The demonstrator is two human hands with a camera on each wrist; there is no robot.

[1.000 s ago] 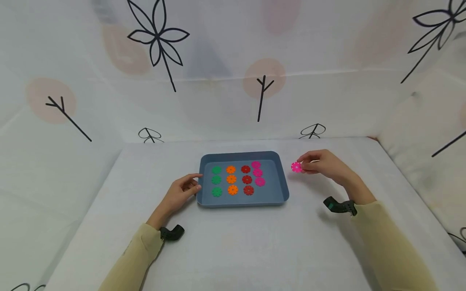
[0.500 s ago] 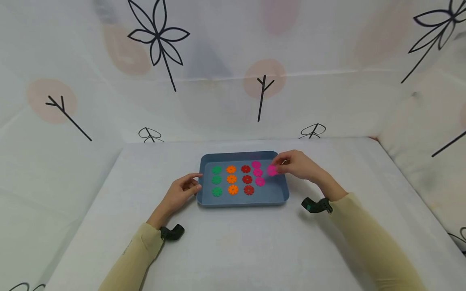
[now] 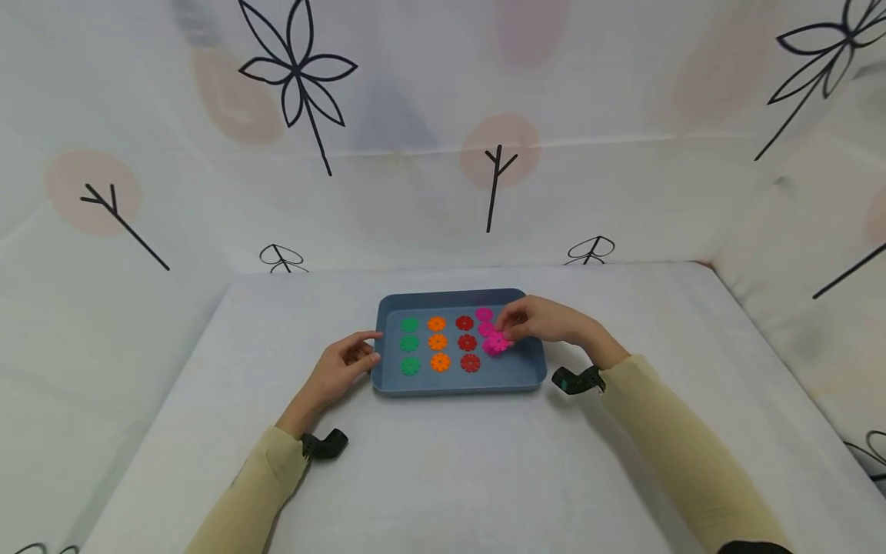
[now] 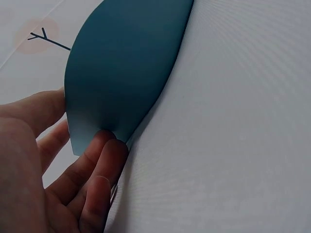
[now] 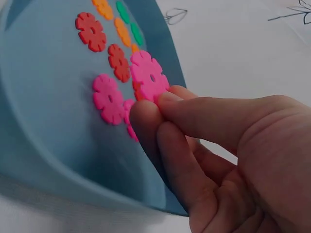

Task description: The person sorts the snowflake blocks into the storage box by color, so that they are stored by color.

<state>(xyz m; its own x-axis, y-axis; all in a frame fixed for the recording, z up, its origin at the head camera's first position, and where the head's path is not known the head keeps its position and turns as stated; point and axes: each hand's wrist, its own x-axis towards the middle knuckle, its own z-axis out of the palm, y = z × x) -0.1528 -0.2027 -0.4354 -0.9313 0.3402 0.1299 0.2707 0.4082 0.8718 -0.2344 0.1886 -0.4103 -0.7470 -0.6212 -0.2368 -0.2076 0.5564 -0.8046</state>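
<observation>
A blue-grey tray (image 3: 526,378) holds flower-shaped plastic discs in columns: green discs (image 3: 410,343), orange discs (image 3: 438,342), red discs (image 3: 467,342) and pink discs (image 3: 484,315). At the tray's left side my left hand (image 3: 338,375) grips the rim; in the left wrist view several fingertips (image 4: 114,150) press its outer wall. My right hand (image 3: 547,319) pinches one more pink disc (image 5: 149,75) between thumb and fingers. It is held tilted over the lowest pink disc (image 5: 108,98) and partly covers it in the head view. Whether the two touch, I cannot tell.
The tray stands on a white-covered table (image 3: 443,469). A patterned white cloth (image 3: 415,208) rises behind the table and at both sides. Black devices (image 3: 325,445) are strapped at both wrists.
My right hand has carried the pink disc left from outside the tray, over its right rim, and down to the pink column. The left hand has stayed at the rim.
</observation>
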